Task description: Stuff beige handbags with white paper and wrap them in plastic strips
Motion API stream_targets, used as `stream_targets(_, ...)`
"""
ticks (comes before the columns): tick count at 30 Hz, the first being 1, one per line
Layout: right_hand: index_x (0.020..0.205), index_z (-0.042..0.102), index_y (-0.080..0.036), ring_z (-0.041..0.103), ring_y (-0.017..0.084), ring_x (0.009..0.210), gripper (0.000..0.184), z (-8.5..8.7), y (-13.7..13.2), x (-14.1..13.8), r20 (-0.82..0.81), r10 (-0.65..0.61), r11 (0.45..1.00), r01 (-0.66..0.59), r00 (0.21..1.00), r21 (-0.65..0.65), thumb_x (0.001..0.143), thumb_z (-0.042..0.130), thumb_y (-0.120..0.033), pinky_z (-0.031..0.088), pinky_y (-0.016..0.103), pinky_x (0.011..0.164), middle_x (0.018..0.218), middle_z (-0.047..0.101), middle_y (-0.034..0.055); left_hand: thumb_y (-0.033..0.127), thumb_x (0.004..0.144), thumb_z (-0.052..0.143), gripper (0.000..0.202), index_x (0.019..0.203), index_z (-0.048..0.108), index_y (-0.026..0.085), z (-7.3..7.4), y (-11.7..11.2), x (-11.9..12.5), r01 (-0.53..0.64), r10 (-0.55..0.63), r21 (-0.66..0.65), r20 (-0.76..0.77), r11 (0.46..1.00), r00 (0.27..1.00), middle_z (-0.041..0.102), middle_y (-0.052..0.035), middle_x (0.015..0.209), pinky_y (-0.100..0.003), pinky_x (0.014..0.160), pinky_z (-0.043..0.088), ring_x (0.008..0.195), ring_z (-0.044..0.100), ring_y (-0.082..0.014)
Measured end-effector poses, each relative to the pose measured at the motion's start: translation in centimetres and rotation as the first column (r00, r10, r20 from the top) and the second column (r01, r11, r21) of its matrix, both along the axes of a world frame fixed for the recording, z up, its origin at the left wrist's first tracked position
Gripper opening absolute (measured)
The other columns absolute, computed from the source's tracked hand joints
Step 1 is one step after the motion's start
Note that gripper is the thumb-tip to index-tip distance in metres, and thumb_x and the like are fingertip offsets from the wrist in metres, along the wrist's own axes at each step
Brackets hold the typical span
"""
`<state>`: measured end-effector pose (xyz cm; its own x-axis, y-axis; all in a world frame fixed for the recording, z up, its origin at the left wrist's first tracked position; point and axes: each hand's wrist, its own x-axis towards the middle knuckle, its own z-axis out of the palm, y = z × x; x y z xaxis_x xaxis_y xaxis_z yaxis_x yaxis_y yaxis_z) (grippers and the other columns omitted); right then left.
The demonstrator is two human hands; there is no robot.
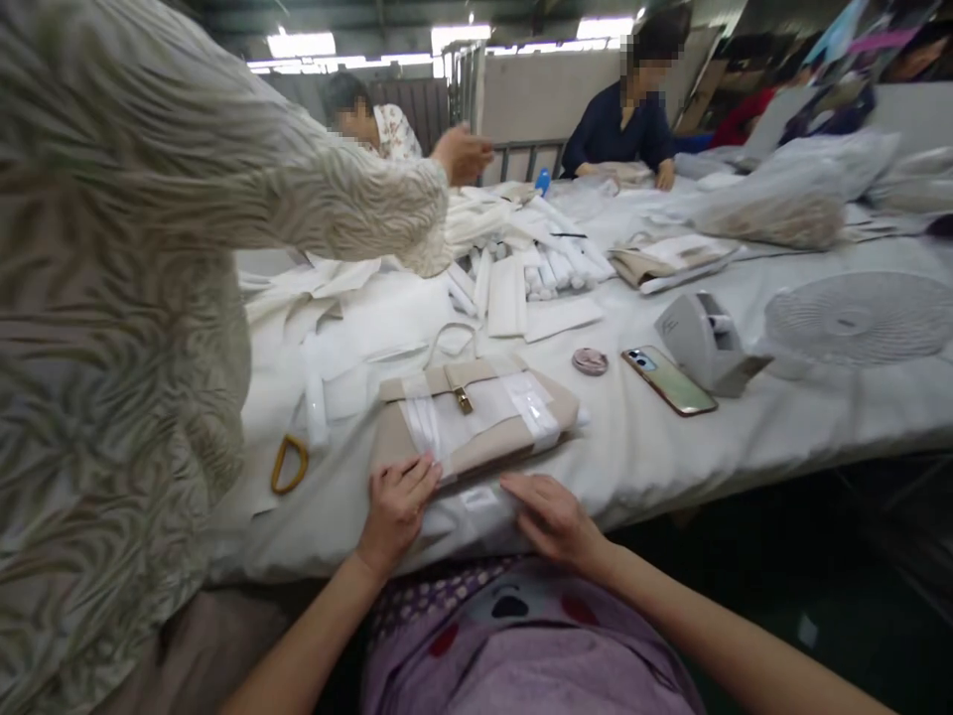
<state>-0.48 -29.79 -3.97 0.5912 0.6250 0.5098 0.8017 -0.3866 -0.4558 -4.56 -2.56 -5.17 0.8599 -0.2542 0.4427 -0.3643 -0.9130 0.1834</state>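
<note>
A beige handbag (pixel 476 417) with a gold clasp lies flat on the white-covered table (pixel 670 457), wrapped in white paper strips and clear tape. My left hand (pixel 396 508) rests on its near left edge, fingers curled down onto the white wrapping. My right hand (pixel 552 516) lies flat with fingers stretched out on a clear-wrapped white strip (pixel 476 501) at the table's front edge, just below the bag.
A person in a cream patterned top (pixel 111 328) stands close at my left, arm reaching over the table. Yellow-handled scissors (pixel 289 465), a phone (pixel 668 379), a tape dispenser (pixel 707 343), a small round tin (pixel 590 360), a fan (pixel 860 320), white rolls (pixel 536 268). Two people sit at the far side.
</note>
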Motion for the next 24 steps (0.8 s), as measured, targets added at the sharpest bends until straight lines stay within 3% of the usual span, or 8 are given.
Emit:
stream_targets(4,0.131,0.051,-0.018,0.053,0.028,0.114,0.056,-0.4,-0.3,-0.4,-0.078,0.139,0.938,-0.157,0.987,-0.308,0.076,0.055,-0.009,0.047,0.047,0.091,0.135,0.052,0.0163,0.025,0.095,0.044,0.038,0.132,0.048,0.024,1.0,0.7,-0.2,0.081,-0.075,0.118,-0.054,0.990,0.996,0.053,-0.0059,0.137,-0.044,0.096,0.036,0.122,0.050,-0.0229)
stream_targets(6,0.124,0.057,-0.021,0.056,0.028,0.107,0.049,-0.8,0.3,0.0,-0.078,0.132,0.924,-0.151,0.988,-0.350,0.076,0.059,-0.010,0.047,0.048,0.087,0.130,0.057,0.0138,0.032,0.093,0.048,0.043,0.135,0.044,0.024,1.8,1.2,-0.2,0.130,-0.115,0.170,-0.091,0.977,0.989,0.051,-0.0077,0.139,-0.048,0.102,0.030,0.124,0.048,-0.0246)
stream_targets(9,0.104,0.066,-0.021,0.059,0.025,0.101,0.024,-1.4,1.2,0.7,-0.050,0.124,0.961,-0.132,0.991,-0.244,0.084,0.056,-0.013,0.049,0.044,0.085,0.118,0.064,0.0117,0.028,0.093,0.048,0.048,0.139,0.037,0.025,2.2,1.7,-0.1,0.173,-0.152,0.216,-0.109,0.961,0.982,0.050,-0.0081,0.140,-0.060,0.111,0.011,0.126,0.047,-0.0256)
stream_targets(12,0.102,0.065,-0.019,0.061,0.021,0.103,0.020,-1.3,1.9,0.6,-0.120,0.102,0.991,-0.112,0.988,-0.080,0.092,0.048,-0.016,0.052,0.036,0.087,0.114,0.065,0.0123,0.021,0.094,0.044,0.046,0.140,0.037,0.025,1.8,1.9,0.0,0.157,-0.146,0.211,-0.066,0.965,0.987,0.051,-0.0074,0.139,-0.061,0.113,-0.001,0.126,0.047,-0.0233)
stream_targets(15,0.111,0.059,-0.018,0.064,0.018,0.099,0.024,-0.8,2.6,0.0,-0.186,0.103,0.995,-0.105,0.977,-0.001,0.093,0.043,-0.015,0.054,0.031,0.086,0.105,0.068,0.0099,0.020,0.095,0.042,0.043,0.138,0.040,0.025,1.1,1.8,0.0,0.129,-0.130,0.187,-0.007,0.974,0.992,0.053,-0.0057,0.137,-0.056,0.114,-0.004,0.125,0.049,-0.0200)
stream_targets(19,0.123,0.053,-0.016,0.060,0.020,0.106,0.041,-1.0,3.2,-0.2,-0.132,0.135,0.991,-0.135,0.982,0.008,0.087,0.038,-0.005,0.054,0.035,0.089,0.112,0.064,0.0119,0.020,0.095,0.043,0.042,0.136,0.042,0.024,0.8,1.7,0.1,0.121,-0.131,0.189,0.042,0.975,0.990,0.054,-0.0058,0.136,-0.055,0.115,-0.003,0.123,0.050,-0.0186)
stream_targets(24,0.104,0.062,-0.017,0.061,0.020,0.088,0.041,-1.8,4.2,0.4,-0.008,0.069,0.998,-0.069,0.998,0.013,0.083,0.032,0.002,0.054,0.034,0.076,0.096,0.066,0.0100,0.019,0.094,0.045,0.042,0.136,0.042,0.024,0.9,1.9,0.3,0.121,-0.132,0.187,0.051,0.975,0.990,0.055,-0.0058,0.136,-0.055,0.115,-0.001,0.123,0.050,-0.0189)
